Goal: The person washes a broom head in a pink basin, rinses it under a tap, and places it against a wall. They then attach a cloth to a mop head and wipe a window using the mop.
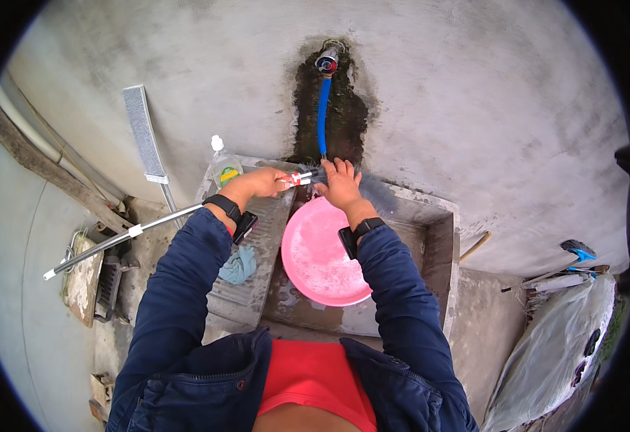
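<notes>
My left hand is closed around the handle of a grey fluffy duster, by a red-and-white label. The duster's silver telescopic pole reaches back under my left forearm to the lower left. My right hand lies across the duster head, fingers spread; whether it grips the fibres is hidden. Just behind that hand hangs the lower end of a blue hose, fed from a wall tap. Below both hands, a pink basin with sudsy water sits in a concrete sink.
A ribbed washboard forms the sink's left side, bearing a light-blue cloth and a clear soap bottle. A flat grey mop leans on the wall. At right are a blue-headed brush and plastic sheeting.
</notes>
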The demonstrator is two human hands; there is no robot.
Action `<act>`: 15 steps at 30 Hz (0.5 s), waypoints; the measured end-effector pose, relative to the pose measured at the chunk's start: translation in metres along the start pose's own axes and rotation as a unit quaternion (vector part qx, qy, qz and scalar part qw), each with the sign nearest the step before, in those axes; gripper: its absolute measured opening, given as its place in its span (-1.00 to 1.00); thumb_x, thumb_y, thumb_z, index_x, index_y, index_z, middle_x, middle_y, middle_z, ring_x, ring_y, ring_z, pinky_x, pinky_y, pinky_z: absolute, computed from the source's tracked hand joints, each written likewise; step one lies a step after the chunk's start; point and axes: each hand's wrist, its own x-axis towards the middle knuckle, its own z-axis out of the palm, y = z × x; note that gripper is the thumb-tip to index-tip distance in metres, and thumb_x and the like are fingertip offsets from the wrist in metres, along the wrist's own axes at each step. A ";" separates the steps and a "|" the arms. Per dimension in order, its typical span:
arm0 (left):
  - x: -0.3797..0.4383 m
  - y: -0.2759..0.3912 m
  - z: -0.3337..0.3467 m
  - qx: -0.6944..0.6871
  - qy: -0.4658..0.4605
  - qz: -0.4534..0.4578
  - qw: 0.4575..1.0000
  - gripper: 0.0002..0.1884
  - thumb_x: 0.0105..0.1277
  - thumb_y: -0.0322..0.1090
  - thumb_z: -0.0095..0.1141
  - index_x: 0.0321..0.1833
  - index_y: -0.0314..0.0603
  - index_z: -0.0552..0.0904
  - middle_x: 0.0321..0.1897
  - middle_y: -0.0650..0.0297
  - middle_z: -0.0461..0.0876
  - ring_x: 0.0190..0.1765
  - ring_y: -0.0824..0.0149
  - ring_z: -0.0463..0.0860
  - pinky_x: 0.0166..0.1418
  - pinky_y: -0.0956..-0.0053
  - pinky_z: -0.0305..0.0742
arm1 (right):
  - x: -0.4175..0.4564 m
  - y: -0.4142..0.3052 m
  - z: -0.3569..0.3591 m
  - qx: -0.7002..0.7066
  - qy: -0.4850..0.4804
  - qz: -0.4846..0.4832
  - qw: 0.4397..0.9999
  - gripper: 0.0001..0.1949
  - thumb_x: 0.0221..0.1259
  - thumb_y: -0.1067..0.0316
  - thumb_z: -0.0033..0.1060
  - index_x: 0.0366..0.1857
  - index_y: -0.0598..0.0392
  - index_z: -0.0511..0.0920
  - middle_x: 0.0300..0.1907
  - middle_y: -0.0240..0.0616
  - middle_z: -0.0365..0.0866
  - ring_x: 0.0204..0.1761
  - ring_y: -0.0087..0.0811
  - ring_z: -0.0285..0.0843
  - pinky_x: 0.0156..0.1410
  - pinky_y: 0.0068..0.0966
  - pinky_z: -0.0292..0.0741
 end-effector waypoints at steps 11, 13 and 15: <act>-0.012 -0.023 -0.006 0.006 0.021 -0.013 1.000 -0.67 0.48 -0.05 -0.04 0.01 -0.14 0.59 -0.46 0.36 0.55 -0.38 0.46 0.52 -0.18 0.44 0.45 | 0.011 -0.029 -0.015 0.085 -0.072 0.169 0.979 -0.36 -0.05 -0.03 0.52 0.19 -0.25 0.49 0.39 -0.15 0.21 0.49 0.01 -0.08 0.40 0.34 -0.02; -0.015 -0.018 -0.006 -0.004 0.029 -0.016 0.999 -0.67 0.48 -0.06 -0.02 0.03 -0.14 0.59 -0.46 0.36 0.55 -0.39 0.46 0.51 -0.19 0.44 0.45 | 0.010 -0.033 -0.019 0.085 -0.077 0.192 0.975 -0.35 -0.03 0.01 0.51 0.24 -0.28 0.46 0.46 -0.11 0.08 0.53 0.06 -0.21 0.41 0.36 -0.05; -0.016 -0.012 -0.007 -0.014 0.036 -0.018 0.999 -0.67 0.47 -0.08 0.00 0.07 -0.14 0.59 -0.45 0.36 0.55 -0.39 0.45 0.50 -0.20 0.44 0.46 | 0.009 -0.035 -0.023 0.078 -0.073 0.210 0.972 -0.32 -0.01 0.03 0.50 0.29 -0.28 0.43 0.50 -0.08 0.01 0.54 0.10 -0.25 0.41 0.36 -0.05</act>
